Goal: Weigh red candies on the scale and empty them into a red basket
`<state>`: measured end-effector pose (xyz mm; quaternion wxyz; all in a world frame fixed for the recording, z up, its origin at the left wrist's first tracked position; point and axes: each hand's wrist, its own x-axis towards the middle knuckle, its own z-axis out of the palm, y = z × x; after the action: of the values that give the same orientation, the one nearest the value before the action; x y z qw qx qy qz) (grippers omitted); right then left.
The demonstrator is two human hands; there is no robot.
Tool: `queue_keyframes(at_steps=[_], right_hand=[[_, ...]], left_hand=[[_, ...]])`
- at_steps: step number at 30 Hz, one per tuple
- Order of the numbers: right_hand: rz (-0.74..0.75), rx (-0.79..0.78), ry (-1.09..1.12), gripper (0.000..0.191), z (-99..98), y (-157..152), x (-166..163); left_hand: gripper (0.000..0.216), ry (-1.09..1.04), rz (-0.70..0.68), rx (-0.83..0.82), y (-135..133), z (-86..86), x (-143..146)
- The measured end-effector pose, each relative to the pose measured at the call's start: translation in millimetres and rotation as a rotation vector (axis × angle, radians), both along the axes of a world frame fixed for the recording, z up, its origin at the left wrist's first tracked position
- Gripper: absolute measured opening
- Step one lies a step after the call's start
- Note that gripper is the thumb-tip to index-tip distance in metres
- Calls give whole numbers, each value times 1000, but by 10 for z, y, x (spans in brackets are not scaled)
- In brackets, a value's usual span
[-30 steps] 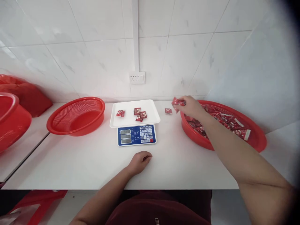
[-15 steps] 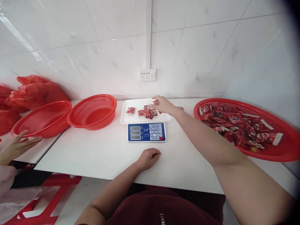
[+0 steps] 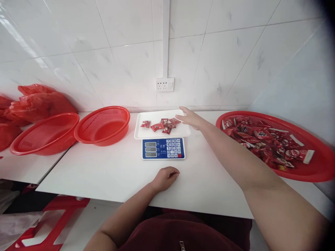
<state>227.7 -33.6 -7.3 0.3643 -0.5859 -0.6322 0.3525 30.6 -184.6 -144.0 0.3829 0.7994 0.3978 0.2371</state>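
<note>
Hovering right hand (image 3: 190,119), glossy red packets (image 3: 161,126)

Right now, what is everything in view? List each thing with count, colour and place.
Scale: one, white tray, blue panel, mid-table.
Tray candies: several, red, on scale.
Full basket: one, red, right, many red candies.
Empty baskets: two, red, left of scale.
Bags: red, far left.
Socket: one, white, wall.
Table: one, white.
Frame: one, red, floor left.
Left hand: curled, on table.
Right hand: open, over tray's right edge.
</note>
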Motion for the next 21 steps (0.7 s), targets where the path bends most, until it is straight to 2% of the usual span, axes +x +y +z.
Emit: queue_keyframes(at_steps=[5,10,12,15,18,21], right_hand=[[-5,151,-188,54,-3,-289,24],[-108,289,-92,36,-196,-830,156],[-167,250,-35,31,-368,-1061,225],[-194,77,89,26,-682,-1352,282],[-156,-78,160,21,-957,-1544,246],[-109,-141,204,20,-1122,-1638,161]], left_hand=[[20,4,-2,2,-3,2,-4],[20,-14,-18,17,3,-6,-2],[20,-13,-18,16,8,-9,2],[20,-12,-22,12,15,-7,9],[20,-12,-22,6,19,5,14],[20,-7,-13,0,18,15,20]])
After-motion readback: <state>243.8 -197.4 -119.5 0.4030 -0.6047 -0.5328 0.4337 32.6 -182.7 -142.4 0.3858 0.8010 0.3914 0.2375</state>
